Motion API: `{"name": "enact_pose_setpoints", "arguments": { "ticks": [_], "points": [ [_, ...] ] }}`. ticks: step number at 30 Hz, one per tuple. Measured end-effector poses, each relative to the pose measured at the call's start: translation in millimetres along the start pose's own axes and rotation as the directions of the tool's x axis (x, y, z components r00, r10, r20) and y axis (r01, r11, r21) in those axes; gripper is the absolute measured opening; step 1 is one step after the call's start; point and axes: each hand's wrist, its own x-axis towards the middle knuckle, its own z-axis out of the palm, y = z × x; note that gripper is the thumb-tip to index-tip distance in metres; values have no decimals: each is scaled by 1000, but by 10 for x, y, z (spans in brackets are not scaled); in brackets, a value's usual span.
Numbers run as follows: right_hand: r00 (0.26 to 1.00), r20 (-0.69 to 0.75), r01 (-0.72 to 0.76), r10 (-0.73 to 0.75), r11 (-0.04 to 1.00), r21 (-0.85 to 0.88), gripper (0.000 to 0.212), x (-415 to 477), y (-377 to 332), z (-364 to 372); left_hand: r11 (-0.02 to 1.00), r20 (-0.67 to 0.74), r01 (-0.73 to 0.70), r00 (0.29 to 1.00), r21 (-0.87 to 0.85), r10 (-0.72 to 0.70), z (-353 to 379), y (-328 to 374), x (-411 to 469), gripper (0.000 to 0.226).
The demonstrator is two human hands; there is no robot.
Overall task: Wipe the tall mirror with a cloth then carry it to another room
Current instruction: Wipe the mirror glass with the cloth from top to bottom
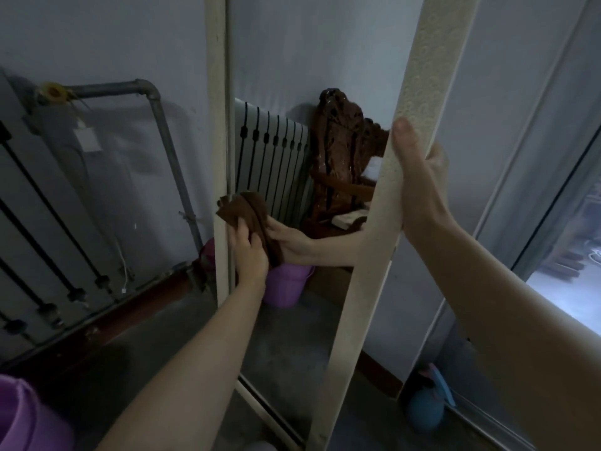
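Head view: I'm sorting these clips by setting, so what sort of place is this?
Probably a room in a home: a wall radiator with pipework, a concrete floor, and a sliding glass door beside the tall mirror.

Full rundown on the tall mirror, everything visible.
The tall mirror has a narrow cream frame with a rough, speckled texture on its right rail, looking like painted wood. It stands on the grey floor, top cut off by the picture. The glass reflects a radiator, a carved brown chair and a purple bucket. The left hand presses a brown cloth on the glass beside the left rail; the right hand grips the right rail, thumb in front.
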Motion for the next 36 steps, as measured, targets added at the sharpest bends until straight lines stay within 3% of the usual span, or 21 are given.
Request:
{"name": "enact_pose_setpoints", "arguments": {
  "ticks": [4, 9, 11, 14, 17, 20, 22, 24, 27, 31, 34, 36],
  "points": [
    [996, 58, -70, 72, 997, -36, 33, -238, 243, -66, 993, 152, -119, 981, -16, 120, 130, -1, -693, 53],
    [974, 90, -206, 207, 978, -20, 58, -641, 576, -110, 918, 396, -387, 859, 88, 324, 184, -42, -1431, 65],
    [978, 48, -202, 202, 979, -14, 62, -639, 594, -93, 876, 417, -472, 818, 96, 395, 207, -73, -1500, 57],
    [986, 18, -167, 167, 986, -17, 65, -609, 618, -65, 860, 381, -501, 818, 101, 431, 260, -127, -1407, 55],
    [986, 37, -162, 163, 987, -15, 58, -605, 613, -60, 888, 300, -431, 878, 158, 372, 292, -232, -1241, 60],
    [986, 45, -163, 163, 987, -1, 58, -598, 622, -68, 961, 133, -250, 963, 115, 235, 210, -367, -920, 51],
    [984, 59, -167, 166, 986, 6, 61, -600, 631, -75, 969, 54, -123, 992, 214, 114, 94, -500, -585, 52],
    [983, 60, -172, 171, 985, -1, 66, -607, 626, -77, 972, -4, 58, 998, 227, -59, -53, -647, -249, 53],
    [984, 50, -170, 170, 985, -15, 71, -618, 606, -66, 965, -59, 248, 968, 88, -243, -158, -757, -44, 55],
    [981, 70, -178, 179, 984, -8, 86, -681, 601, -79, 975, -44, 222, 974, 8, -221, -33, -701, -423, 56],
    [980, 90, -177, 176, 984, 4, 80, -695, 568, -103, 993, 38, 95, 994, 73, -98, 71, -651, -971, 56],
    [983, 89, -162, 161, 987, 6, 71, -685, 552, -117, 997, 167, -33, 986, 74, 20, 147, -598, -1378, 52]
  ]
}}
